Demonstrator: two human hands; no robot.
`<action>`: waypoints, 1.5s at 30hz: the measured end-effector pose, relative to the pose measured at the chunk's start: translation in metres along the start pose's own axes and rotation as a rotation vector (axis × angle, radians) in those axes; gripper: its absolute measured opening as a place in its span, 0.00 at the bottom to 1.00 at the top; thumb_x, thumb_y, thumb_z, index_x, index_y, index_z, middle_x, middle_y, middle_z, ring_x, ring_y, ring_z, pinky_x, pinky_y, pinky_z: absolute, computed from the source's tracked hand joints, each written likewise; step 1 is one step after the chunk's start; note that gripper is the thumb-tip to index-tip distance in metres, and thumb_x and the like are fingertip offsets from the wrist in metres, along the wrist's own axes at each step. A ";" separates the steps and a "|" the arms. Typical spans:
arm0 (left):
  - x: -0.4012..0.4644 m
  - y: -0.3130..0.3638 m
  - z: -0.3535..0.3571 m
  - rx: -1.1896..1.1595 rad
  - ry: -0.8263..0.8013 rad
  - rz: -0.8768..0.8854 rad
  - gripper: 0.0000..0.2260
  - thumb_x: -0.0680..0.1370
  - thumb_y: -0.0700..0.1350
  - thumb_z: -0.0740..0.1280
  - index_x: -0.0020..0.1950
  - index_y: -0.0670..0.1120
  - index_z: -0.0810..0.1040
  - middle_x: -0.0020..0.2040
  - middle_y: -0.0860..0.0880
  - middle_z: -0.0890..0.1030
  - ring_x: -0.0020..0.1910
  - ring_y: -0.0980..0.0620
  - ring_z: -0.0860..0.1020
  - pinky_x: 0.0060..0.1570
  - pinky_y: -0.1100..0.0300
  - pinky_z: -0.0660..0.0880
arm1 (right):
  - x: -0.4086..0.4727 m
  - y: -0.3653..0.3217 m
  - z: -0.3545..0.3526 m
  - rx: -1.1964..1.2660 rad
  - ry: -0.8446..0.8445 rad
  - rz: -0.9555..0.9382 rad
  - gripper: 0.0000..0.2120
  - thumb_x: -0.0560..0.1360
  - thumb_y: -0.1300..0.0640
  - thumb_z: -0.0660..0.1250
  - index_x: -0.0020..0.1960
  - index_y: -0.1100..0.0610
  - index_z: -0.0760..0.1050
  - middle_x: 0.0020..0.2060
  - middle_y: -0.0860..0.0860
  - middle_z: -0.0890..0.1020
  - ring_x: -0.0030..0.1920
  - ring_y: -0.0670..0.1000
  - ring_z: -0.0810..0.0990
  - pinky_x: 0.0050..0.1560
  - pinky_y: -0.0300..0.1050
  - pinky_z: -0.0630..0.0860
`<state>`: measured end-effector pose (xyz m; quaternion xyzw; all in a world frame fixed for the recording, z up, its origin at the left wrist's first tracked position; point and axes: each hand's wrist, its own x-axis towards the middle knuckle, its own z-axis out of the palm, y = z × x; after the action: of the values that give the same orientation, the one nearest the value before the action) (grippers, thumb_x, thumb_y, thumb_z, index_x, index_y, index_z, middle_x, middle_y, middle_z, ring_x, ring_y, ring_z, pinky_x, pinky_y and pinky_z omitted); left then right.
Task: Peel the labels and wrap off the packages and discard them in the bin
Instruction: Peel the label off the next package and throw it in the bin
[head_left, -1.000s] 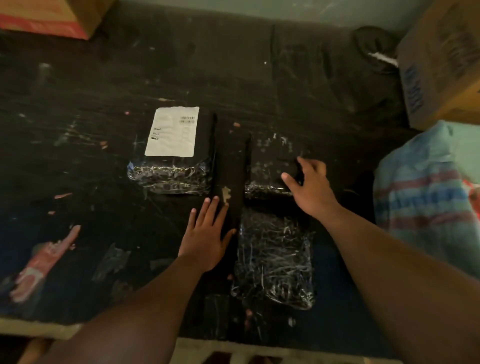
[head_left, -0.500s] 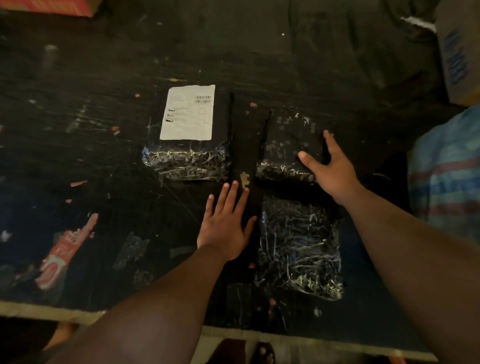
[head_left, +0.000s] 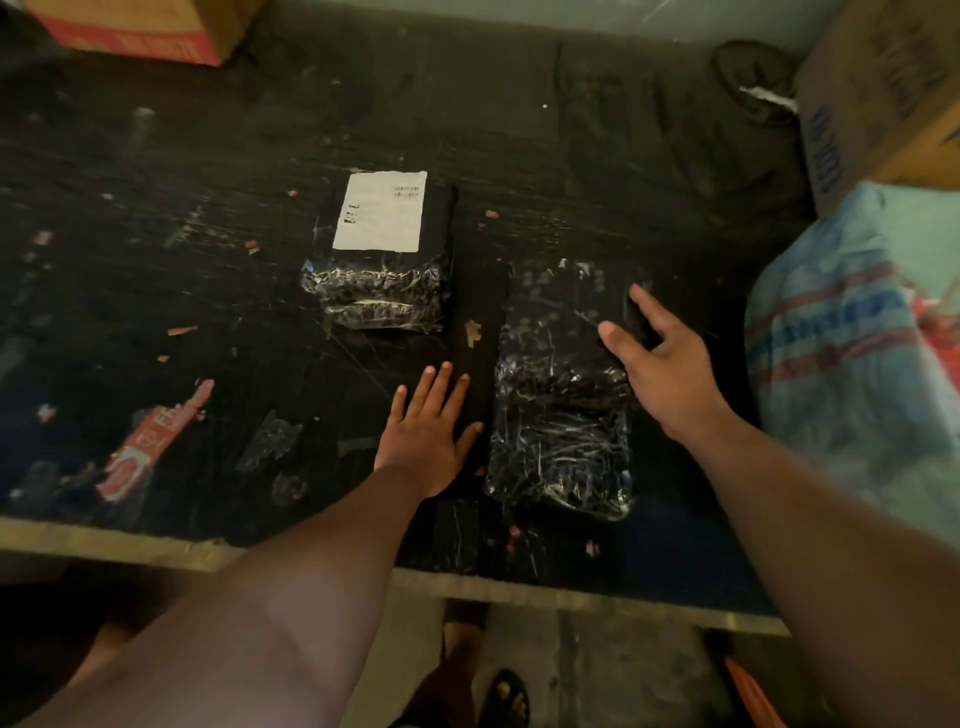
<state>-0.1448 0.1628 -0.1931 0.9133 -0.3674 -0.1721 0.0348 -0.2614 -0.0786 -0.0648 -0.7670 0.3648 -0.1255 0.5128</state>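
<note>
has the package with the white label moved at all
No. The labelled package sits just left of the tan scrap, as before.

Table – dark top, scuffed, flecked with pink and tan scraps; pale front edge. On it: one black wrapped package with a white label on top, left of centre; two more packages to its right, far one and near one, end to end and touching. Left hand lies flat on the top – just beside the near package. Red label scrap stuck near the left front. Boxes at the back corners: red, brown.
</note>
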 end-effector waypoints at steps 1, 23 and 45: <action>-0.008 0.001 0.002 -0.005 0.008 -0.006 0.31 0.84 0.64 0.45 0.83 0.53 0.39 0.83 0.51 0.35 0.81 0.51 0.35 0.80 0.46 0.38 | -0.012 0.004 -0.001 0.015 0.009 -0.005 0.32 0.75 0.46 0.71 0.76 0.45 0.64 0.71 0.44 0.71 0.64 0.38 0.68 0.63 0.36 0.70; -0.051 0.005 0.025 -0.022 0.057 -0.063 0.31 0.83 0.65 0.43 0.83 0.56 0.38 0.82 0.54 0.34 0.80 0.53 0.33 0.80 0.46 0.38 | -0.082 0.051 0.000 -0.167 -0.072 0.049 0.33 0.76 0.36 0.64 0.77 0.36 0.54 0.73 0.49 0.64 0.70 0.52 0.68 0.66 0.49 0.70; 0.012 -0.083 -0.164 -0.169 0.261 0.089 0.21 0.82 0.56 0.65 0.73 0.51 0.74 0.70 0.48 0.73 0.66 0.46 0.75 0.66 0.48 0.73 | 0.033 -0.133 0.088 -0.769 -0.235 -0.330 0.22 0.78 0.40 0.60 0.68 0.49 0.74 0.66 0.52 0.76 0.67 0.54 0.72 0.67 0.58 0.70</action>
<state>-0.0267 0.2045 -0.0581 0.9046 -0.3840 -0.0806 0.1666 -0.1310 -0.0126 0.0070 -0.9593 0.1966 0.0271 0.2007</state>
